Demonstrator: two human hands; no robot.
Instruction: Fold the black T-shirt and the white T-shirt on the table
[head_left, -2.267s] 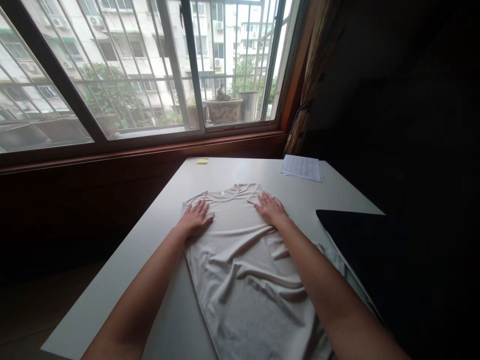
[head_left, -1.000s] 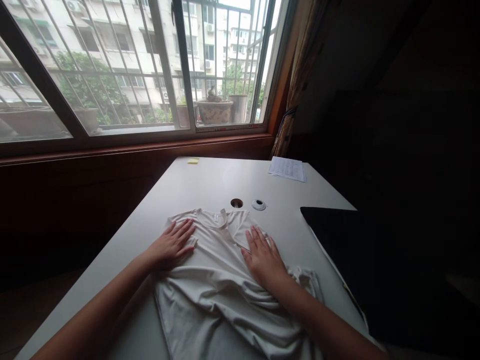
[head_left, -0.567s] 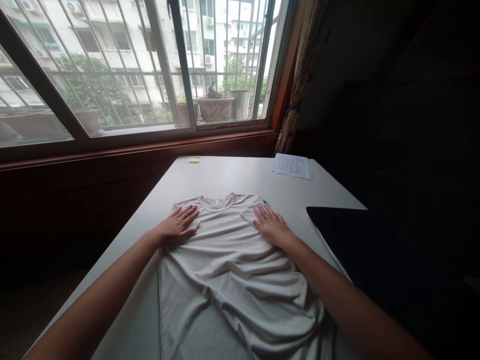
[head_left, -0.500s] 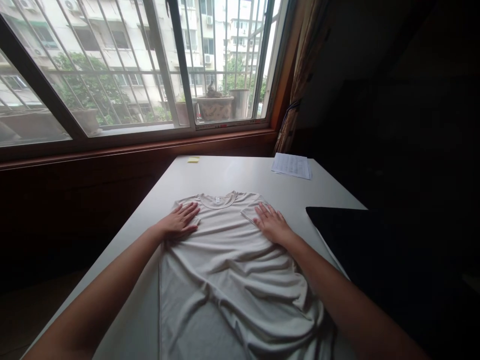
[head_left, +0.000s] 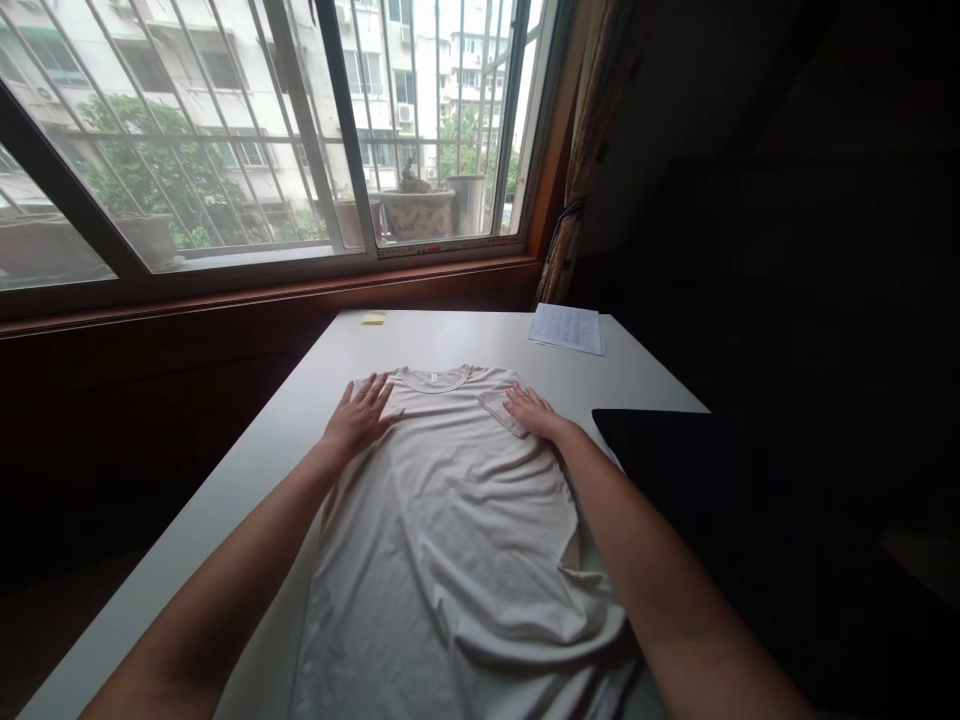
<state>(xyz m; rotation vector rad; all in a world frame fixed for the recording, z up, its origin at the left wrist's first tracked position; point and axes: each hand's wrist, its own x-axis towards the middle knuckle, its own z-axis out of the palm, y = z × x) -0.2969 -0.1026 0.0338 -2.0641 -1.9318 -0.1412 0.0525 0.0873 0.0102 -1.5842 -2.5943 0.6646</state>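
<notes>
A pale T-shirt (head_left: 442,480) lies spread on the white table (head_left: 277,420), its round neckline at the far end. Wrinkles run across its body, with deeper folds toward the lower right. My left hand (head_left: 364,412) rests open on the shirt's left shoulder and sleeve, fingers spread. On the opposite side, my right hand (head_left: 532,408) lies flat on the right sleeve, which is folded inward over the shirt. Neither hand grips the cloth. The lower end of the shirt runs out of view.
A dark flat item (head_left: 660,480) covers part of the table at the right. Sheets of paper (head_left: 566,328) lie at the far right corner, and a small yellow note (head_left: 373,318) at the far left. Behind the table is a barred window (head_left: 247,150) with a curtain (head_left: 566,210) beside it.
Both hands and the shirt's collar end have shifted slightly away from me. Creases across the chest look flatter. The whole view has moved a little.
</notes>
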